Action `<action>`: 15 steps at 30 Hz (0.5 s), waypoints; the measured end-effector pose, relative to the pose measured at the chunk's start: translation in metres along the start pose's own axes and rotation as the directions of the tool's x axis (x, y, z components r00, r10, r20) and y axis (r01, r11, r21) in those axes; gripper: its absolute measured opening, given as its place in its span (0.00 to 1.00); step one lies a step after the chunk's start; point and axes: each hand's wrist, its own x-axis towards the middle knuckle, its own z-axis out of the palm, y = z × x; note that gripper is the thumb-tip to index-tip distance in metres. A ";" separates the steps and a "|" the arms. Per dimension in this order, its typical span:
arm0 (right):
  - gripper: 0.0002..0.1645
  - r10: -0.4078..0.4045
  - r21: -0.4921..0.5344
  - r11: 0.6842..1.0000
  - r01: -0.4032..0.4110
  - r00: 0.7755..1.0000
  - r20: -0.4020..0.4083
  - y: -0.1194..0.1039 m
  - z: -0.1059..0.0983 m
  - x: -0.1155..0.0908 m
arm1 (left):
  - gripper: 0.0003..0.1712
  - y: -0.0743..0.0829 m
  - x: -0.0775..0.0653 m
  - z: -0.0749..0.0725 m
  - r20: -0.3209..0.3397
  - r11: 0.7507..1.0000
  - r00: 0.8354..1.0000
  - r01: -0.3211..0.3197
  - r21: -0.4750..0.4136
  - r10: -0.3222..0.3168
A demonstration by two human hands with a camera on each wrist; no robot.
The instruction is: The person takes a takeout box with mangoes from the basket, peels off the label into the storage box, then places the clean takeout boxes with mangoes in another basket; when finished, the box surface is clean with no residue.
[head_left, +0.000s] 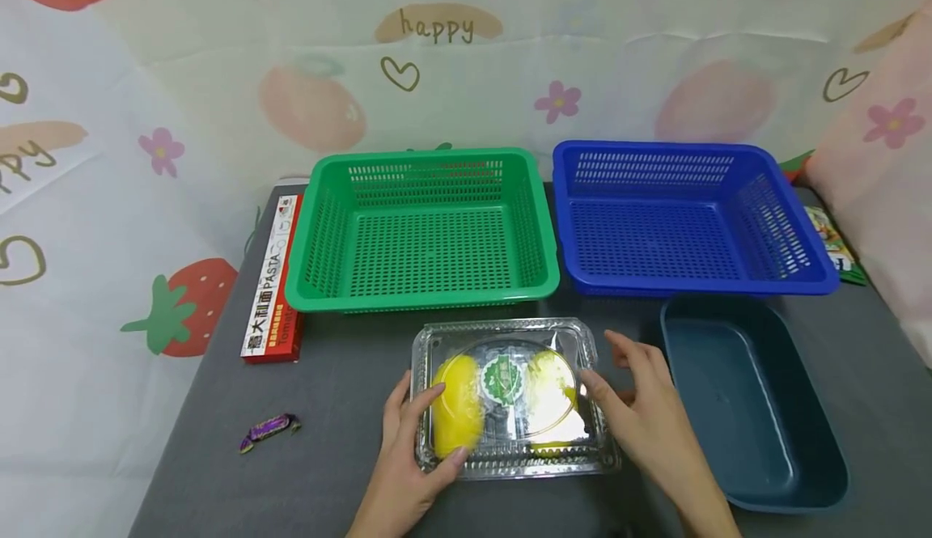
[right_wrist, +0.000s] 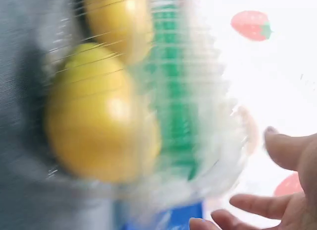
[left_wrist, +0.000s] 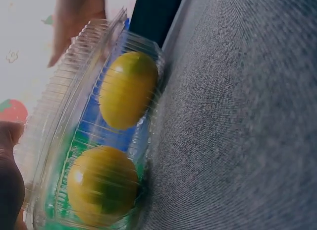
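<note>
A clear plastic clamshell box [head_left: 502,457] lies on the grey table with its lid down. Inside are two smooth yellow fruits [head_left: 457,408], and a round green-and-white sticker [head_left: 502,379] marks the lid. My left hand [head_left: 408,449] grips the box's near left corner, thumb over the front rim and index finger across the lid. At the right edge, my right hand [head_left: 644,404] has its fingers spread and loosely bent, thumb close to the rim. The right wrist view shows that hand's fingers [right_wrist: 260,205] apart, beside the blurred box.
Behind the box stand a green basket [head_left: 422,302] and a blue basket [head_left: 699,285]. A dark teal tub [head_left: 757,408] is at the right. On the left are a red-and-white pasta box [head_left: 273,279] and a purple-wrapped candy [head_left: 269,429]. A green packet [head_left: 837,247] lies beyond the blue basket.
</note>
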 end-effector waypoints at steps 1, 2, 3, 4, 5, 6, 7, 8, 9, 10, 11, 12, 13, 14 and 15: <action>0.40 -0.031 -0.008 1.000 0.031 0.999 -0.009 -0.004 0.000 0.001 | 0.34 0.000 0.000 0.000 0.000 1.000 1.000 -0.002 -0.013 0.002; 0.39 -0.062 -0.017 0.998 0.061 0.998 -0.011 -0.008 0.000 0.003 | 0.32 0.000 0.001 0.000 -0.002 1.000 1.000 -0.003 -0.031 0.003; 0.37 -0.101 -0.034 0.994 0.100 0.995 -0.011 -0.012 0.001 0.005 | 0.30 0.000 0.001 0.000 -0.005 0.999 1.000 0.001 -0.045 -0.001; 0.36 -0.137 -0.054 0.989 0.136 0.991 -0.011 -0.016 0.002 0.006 | 0.29 0.000 0.001 0.000 -0.011 0.998 1.000 0.004 -0.062 -0.005; 0.35 -0.168 -0.073 0.983 0.167 0.986 -0.010 -0.020 0.004 0.008 | 0.28 0.000 0.002 0.001 -0.017 0.997 1.000 0.005 -0.072 -0.006; 0.34 -0.198 -0.088 0.977 0.196 0.980 -0.013 -0.023 0.005 0.009 | 0.27 0.000 0.001 0.001 -0.022 0.997 1.000 0.003 -0.075 -0.005; 0.33 -0.220 -0.107 0.970 0.217 0.975 -0.016 -0.027 0.007 0.010 | 0.27 0.000 0.001 0.001 -0.024 0.997 1.000 0.002 -0.075 -0.003; 0.33 -0.232 -0.128 0.965 0.228 0.972 -0.020 -0.031 0.008 0.012 | 0.28 0.000 0.001 0.002 -0.026 0.997 1.000 -0.002 -0.072 0.000; 0.32 -0.245 -0.148 0.960 0.239 0.969 -0.024 -0.034 0.009 0.013 | 0.28 0.000 0.002 0.002 -0.026 0.998 1.000 -0.005 -0.064 0.003; 0.30 -0.247 -0.160 0.957 0.240 0.969 -0.022 -0.038 0.010 0.014 | 0.28 0.000 0.002 0.002 -0.026 0.998 1.000 -0.010 -0.058 0.008; 0.29 -0.248 -0.170 0.955 0.242 0.969 -0.013 -0.042 0.010 0.015 | 0.29 0.000 0.002 0.002 -0.026 0.999 1.000 -0.013 -0.052 0.012; 0.27 -0.247 -0.181 0.953 0.243 0.969 0.001 -0.046 0.011 0.017 | 0.29 0.000 0.002 0.003 -0.027 0.999 1.000 -0.016 -0.051 0.015; 0.25 -0.246 -0.197 0.949 0.246 0.969 0.022 -0.050 0.011 0.019 | 0.29 0.000 0.002 0.003 -0.028 0.999 0.999 -0.016 -0.051 0.015; 0.23 -0.245 -0.211 0.945 0.249 0.968 0.047 -0.054 0.012 0.020 | 0.29 0.000 0.002 0.003 -0.031 0.999 0.999 -0.015 -0.050 0.013; 0.21 -0.243 -0.227 0.940 0.254 0.967 0.075 -0.057 0.013 0.022 | 0.29 -0.001 0.002 0.003 -0.031 0.999 0.999 -0.011 -0.051 0.009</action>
